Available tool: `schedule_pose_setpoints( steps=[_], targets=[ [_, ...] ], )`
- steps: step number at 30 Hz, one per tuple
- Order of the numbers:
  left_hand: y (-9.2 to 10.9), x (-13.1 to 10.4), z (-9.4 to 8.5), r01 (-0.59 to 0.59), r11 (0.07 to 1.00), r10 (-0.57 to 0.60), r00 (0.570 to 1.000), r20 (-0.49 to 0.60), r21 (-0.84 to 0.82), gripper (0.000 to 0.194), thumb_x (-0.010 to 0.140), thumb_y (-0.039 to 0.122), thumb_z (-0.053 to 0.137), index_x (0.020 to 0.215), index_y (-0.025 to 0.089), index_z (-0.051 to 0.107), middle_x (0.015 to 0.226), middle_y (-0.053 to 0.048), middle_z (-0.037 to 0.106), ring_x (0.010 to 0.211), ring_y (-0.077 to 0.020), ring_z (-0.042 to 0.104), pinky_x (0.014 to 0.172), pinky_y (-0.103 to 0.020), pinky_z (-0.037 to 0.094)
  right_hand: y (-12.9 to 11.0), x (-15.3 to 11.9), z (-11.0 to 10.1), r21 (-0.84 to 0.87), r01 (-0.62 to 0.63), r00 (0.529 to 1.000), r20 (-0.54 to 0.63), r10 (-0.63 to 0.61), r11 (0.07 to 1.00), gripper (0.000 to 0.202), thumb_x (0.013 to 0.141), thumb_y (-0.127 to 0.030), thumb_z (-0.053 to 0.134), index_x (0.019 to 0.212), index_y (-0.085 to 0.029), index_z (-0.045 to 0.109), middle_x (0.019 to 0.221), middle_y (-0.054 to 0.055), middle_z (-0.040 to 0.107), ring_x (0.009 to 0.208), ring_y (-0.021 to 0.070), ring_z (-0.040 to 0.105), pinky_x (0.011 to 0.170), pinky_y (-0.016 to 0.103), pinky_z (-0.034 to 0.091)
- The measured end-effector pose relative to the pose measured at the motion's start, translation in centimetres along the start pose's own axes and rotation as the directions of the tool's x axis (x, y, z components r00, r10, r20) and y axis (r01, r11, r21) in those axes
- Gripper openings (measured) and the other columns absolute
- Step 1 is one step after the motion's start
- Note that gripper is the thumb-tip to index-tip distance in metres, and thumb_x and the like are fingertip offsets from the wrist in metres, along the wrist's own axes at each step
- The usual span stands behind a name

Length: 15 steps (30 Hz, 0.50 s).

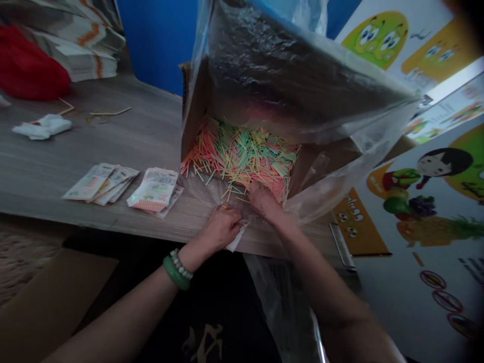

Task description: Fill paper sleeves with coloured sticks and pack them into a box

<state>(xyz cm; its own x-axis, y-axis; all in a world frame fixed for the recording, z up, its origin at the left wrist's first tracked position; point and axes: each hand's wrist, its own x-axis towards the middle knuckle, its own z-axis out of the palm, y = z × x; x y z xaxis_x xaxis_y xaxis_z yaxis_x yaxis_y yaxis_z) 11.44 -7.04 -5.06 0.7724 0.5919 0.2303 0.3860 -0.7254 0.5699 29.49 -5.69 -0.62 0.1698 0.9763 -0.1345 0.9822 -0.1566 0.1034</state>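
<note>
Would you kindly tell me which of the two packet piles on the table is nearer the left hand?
The right pile: it lies between the left hand and the other pile.

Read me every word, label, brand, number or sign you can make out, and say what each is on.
No words or numbers read clearly enough to quote.
Packets: print too small and blurred.
Cartoon panels: lettering too blurred.
Red-ringed signs: three, contents too blurred.
Dark clothing: pale marking, unreadable.
Stacked bundles: orange print, too blurred.
</note>
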Motion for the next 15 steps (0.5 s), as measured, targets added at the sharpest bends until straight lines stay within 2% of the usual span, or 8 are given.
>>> schedule_pose_setpoints(
  steps=[4,7,11,13,15],
  targets=[
    [0.1,0.0,0.0,0.019,1.0,-0.019,1.0,0.002,0.015,0.015,0.089,0.013,0.059,0.08,0.016,0.07,0.091,-0.01,0.076,0.097,-0.0281,0.067,0.09,-0.044,0.05,-3.2,0.6,-0.3,0.027,-0.013,1.0,-0.024,0.013,1.0,0.037,0.099,-0.011,0.035,0.127,-0.011,0.059,0.125,0.019,0.067,0.117,0.0274,0.064,0.094,0.037,0.048],
    [0.2,-0.1,0.1,0.024,1.0,-0.024,1.0,-0.001,-0.011,0.016,0.088,0.011,0.058,0.087,0.016,0.073,0.097,-0.01,0.078,0.103,-0.0297,0.067,0.092,-0.046,0.05,-4.7,0.4,-0.2,0.027,-0.051,0.997,-0.059,0.052,0.998,0.038,0.105,-0.031,0.038,0.125,-0.009,0.061,0.128,0.021,0.066,0.122,0.0313,0.061,0.099,0.042,0.047],
    [0.2,-0.2,0.1,0.023,0.999,-0.023,1.0,-0.007,-0.041,0.023,0.085,0.008,0.058,0.099,0.016,0.076,0.107,-0.012,0.078,0.112,-0.0327,0.065,0.094,-0.048,0.05,-5.9,0.3,-0.3,0.006,-0.129,0.989,-0.079,0.129,0.992,0.057,0.1,-0.055,0.047,0.127,-0.007,0.06,0.128,0.025,0.066,0.121,0.0354,0.061,0.101,0.046,0.046],
    [0.2,-0.2,0.1,0.028,0.999,-0.028,1.0,-0.008,-0.038,0.024,0.085,0.009,0.058,0.1,0.015,0.075,0.108,-0.013,0.078,0.113,-0.0334,0.065,0.094,-0.049,0.05,-6.3,0.6,-0.5,0.005,-0.153,0.986,-0.067,0.153,0.988,0.057,0.098,-0.054,0.051,0.128,-0.006,0.06,0.127,0.026,0.066,0.12,0.0359,0.063,0.099,0.046,0.048],
    [0.1,-0.2,0.1,0.024,0.999,-0.024,1.0,-0.002,-0.031,0.022,0.085,0.009,0.058,0.097,0.015,0.075,0.107,-0.012,0.078,0.112,-0.0326,0.065,0.094,-0.048,0.05,-6.2,1.1,-0.8,-0.005,-0.149,0.989,-0.018,0.149,0.989,0.046,0.1,-0.04,0.048,0.128,-0.006,0.061,0.125,0.026,0.067,0.116,0.0348,0.065,0.095,0.044,0.049]
  ],
)
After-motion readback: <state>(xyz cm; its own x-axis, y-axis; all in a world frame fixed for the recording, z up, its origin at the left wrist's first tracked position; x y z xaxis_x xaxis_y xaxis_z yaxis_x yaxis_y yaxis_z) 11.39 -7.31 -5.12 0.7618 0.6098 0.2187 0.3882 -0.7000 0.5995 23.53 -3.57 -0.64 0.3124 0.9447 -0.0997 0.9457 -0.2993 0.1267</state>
